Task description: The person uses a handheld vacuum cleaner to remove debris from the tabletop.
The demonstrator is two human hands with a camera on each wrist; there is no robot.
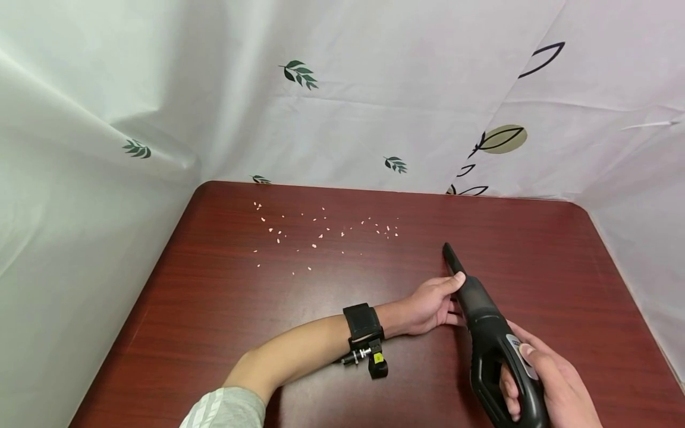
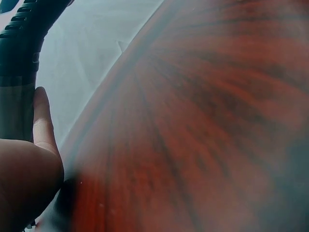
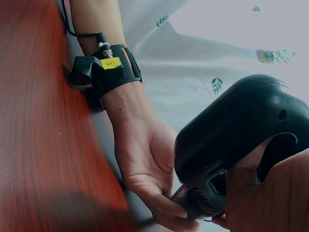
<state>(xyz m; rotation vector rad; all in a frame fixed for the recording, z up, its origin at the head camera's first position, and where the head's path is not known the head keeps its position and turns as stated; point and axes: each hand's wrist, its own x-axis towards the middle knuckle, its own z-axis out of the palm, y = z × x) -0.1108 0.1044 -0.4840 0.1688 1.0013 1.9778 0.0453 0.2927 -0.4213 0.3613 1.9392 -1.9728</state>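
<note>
A black handheld vacuum cleaner (image 1: 484,312) with a narrow crevice nozzle (image 1: 452,258) is held over the right part of the table. My right hand (image 1: 562,380) grips its loop handle, the thumb lying on the grey button panel (image 1: 521,355). Farther forward, my left hand (image 1: 430,304) holds the front end near the nozzle's base, thumb on top and fingers beneath. In the right wrist view the vacuum's rear body (image 3: 236,125) covers part of the left hand. Small pale crumbs (image 1: 314,245) lie scattered on the table left of the nozzle.
The dark red wooden table (image 1: 187,333) has rounded far corners. White curtains (image 1: 342,125) with leaf prints hang behind it and along both sides. A black strap with a small camera (image 1: 377,364) sits on the left wrist.
</note>
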